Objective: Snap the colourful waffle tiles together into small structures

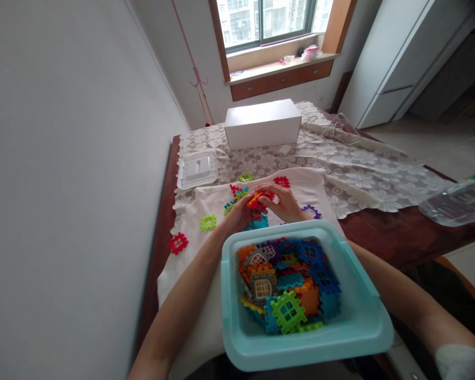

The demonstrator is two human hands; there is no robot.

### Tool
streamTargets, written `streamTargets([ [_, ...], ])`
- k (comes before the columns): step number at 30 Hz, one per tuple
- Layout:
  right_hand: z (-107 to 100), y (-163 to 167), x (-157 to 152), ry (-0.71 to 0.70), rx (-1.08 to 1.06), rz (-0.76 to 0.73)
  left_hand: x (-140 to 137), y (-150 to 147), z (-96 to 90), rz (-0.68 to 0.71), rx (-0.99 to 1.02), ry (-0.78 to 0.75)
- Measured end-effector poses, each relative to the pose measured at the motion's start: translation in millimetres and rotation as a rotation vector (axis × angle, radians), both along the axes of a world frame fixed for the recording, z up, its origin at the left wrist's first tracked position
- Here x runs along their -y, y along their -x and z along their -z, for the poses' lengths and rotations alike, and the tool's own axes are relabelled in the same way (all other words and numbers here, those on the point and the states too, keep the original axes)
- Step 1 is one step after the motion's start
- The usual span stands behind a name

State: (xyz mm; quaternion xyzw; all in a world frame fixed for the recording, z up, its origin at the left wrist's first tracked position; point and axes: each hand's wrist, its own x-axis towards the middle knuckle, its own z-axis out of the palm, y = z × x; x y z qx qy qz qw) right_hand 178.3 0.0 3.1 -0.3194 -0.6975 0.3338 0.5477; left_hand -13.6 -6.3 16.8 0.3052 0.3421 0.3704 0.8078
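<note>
Both hands meet over the white cloth [200, 258], just beyond the teal bin. My left hand [241, 211] is closed around red and orange interlocking plastic building pieces [260, 199]. From the right, my right hand [284, 203] grips the same pieces, fingers curled over their top. How the pieces are joined is hidden by the fingers. Beneath the hands lies a blue piece [258, 222]. Left of them are several green, blue and red pieces [237, 196]. A red window piece [282, 181] lies behind my right hand, and a purple one [312, 211] to its right.
Close to me stands the teal bin [364, 338], holding many coloured pieces. A green piece [208, 222] and a red piece [178, 243] lie left. Farther back are a white lid [198, 170] and a white box [263, 129]. A clear plastic container [455, 203] is at right.
</note>
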Motion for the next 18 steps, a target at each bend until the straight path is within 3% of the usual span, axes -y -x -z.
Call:
streamTargets([
  [6,6.3,3.8,-1.8,0.187,-0.092,-0.100,0.0,-1.7,-0.7,-0.026,0.024,-0.047],
  [10,6.1,4.0,-3.9,0.233,-0.201,-0.099,1.7,-1.8,1.5,-0.020,0.048,-0.093],
  [14,3.6,1.4,-5.4,0.223,-0.269,-0.095,6.5,-3.6,2.7,-0.027,0.029,-0.227],
  [18,5.6,0.8,-7.3,0.238,-0.344,-0.069,8.5,-8.4,2.8,-0.137,-0.154,-0.421],
])
